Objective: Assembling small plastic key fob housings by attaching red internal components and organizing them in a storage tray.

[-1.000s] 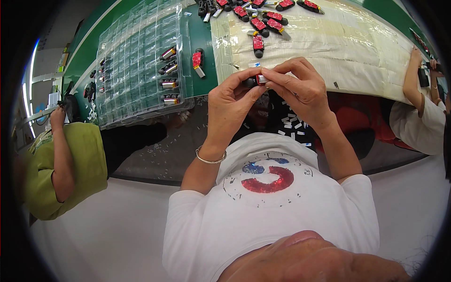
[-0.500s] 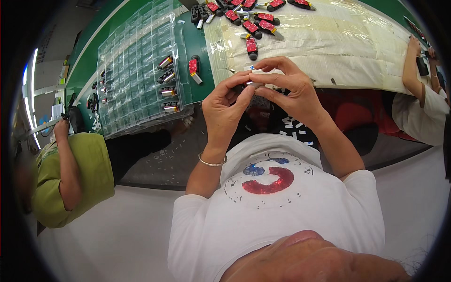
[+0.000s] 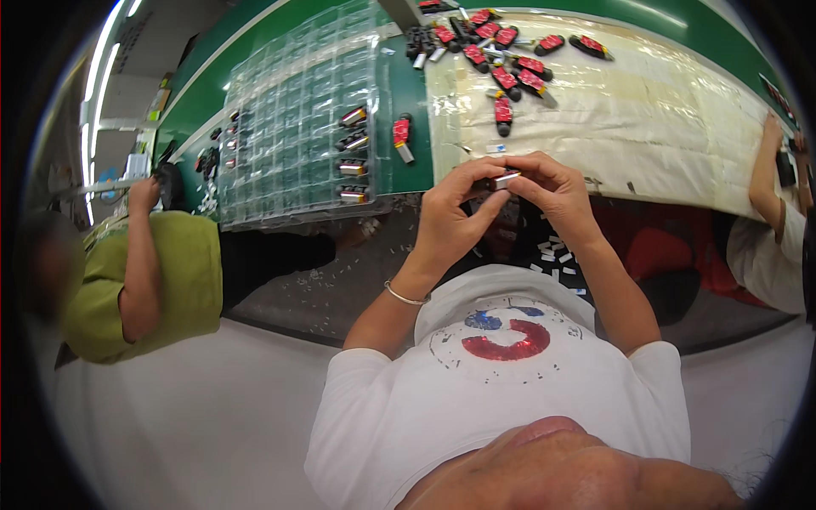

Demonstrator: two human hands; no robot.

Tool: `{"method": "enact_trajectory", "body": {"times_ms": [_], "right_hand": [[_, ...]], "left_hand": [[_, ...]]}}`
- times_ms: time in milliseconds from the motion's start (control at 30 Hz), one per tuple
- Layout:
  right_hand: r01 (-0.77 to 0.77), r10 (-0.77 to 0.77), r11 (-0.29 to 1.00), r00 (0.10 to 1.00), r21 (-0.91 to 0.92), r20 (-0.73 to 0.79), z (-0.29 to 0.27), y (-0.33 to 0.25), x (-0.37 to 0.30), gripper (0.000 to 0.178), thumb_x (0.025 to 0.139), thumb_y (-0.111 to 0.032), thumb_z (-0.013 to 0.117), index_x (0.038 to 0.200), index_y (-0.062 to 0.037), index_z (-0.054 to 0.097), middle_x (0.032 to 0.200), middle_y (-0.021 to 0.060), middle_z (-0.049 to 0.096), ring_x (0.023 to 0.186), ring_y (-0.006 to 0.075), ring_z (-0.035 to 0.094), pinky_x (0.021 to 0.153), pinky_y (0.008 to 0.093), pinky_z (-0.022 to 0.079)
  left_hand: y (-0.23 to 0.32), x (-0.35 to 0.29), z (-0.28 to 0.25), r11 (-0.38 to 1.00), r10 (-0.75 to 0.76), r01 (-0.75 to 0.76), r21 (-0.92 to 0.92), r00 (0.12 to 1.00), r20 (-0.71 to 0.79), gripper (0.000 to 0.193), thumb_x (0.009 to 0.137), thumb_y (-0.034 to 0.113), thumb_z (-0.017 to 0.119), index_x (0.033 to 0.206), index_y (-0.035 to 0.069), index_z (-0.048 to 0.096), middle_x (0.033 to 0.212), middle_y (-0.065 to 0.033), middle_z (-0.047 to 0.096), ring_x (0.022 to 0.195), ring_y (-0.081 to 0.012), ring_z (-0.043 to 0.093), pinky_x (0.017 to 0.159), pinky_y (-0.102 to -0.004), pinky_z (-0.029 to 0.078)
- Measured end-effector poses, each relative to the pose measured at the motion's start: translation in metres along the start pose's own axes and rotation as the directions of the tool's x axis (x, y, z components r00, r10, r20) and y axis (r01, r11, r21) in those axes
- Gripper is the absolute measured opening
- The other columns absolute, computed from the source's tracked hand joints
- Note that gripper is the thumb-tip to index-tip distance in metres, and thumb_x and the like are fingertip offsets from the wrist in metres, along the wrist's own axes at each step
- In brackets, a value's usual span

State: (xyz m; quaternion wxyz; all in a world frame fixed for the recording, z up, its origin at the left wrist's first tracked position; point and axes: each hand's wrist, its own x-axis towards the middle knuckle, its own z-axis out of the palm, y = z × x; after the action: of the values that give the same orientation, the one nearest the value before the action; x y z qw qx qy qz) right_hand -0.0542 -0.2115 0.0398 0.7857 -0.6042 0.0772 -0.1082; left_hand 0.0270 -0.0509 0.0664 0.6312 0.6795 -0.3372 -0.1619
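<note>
Near the table edge, both my hands hold a small black device with a silver battery on it. My left hand pinches one end between thumb and fingers. At the other end, my right hand closes thumb and fingertips on it. Part of the device is hidden behind the fingers. Just beyond my fingertips, a small white-and-blue piece lies at the mat's near edge. Several similar black devices with red boards are heaped farther back on the cream mat.
A clear compartment tray stands on the green table to the left, with devices in several cells. A single device lies between tray and mat. White scraps lie on dark cloth below. A person in green sits left; another person's arm is right.
The view has shifted, so the scene sits lower and farther right. The device has turned in my fingers, showing its silver battery more. My right fingers have drawn in closer around it.
</note>
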Motion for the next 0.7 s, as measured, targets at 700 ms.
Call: {"method": "enact_trajectory", "body": {"times_ms": [700], "right_hand": [[0.464,-0.367,0.433,0.874,-0.773,0.32,0.096,0.038,0.11,0.031,0.078,-0.017,0.074,0.102,-0.0078,0.058,0.1,0.012,0.053,0.092,0.0308,0.057,0.079,0.0397,0.047]], "left_hand": [[-0.085,0.124,-0.202,0.689,0.263,-0.012,0.724,0.936,-0.235,0.013,0.077,0.006,0.067,0.089,0.007,0.07,0.088,-0.0099,0.07,0.081,-0.0266,0.066,0.076,-0.0386,0.051]]}}
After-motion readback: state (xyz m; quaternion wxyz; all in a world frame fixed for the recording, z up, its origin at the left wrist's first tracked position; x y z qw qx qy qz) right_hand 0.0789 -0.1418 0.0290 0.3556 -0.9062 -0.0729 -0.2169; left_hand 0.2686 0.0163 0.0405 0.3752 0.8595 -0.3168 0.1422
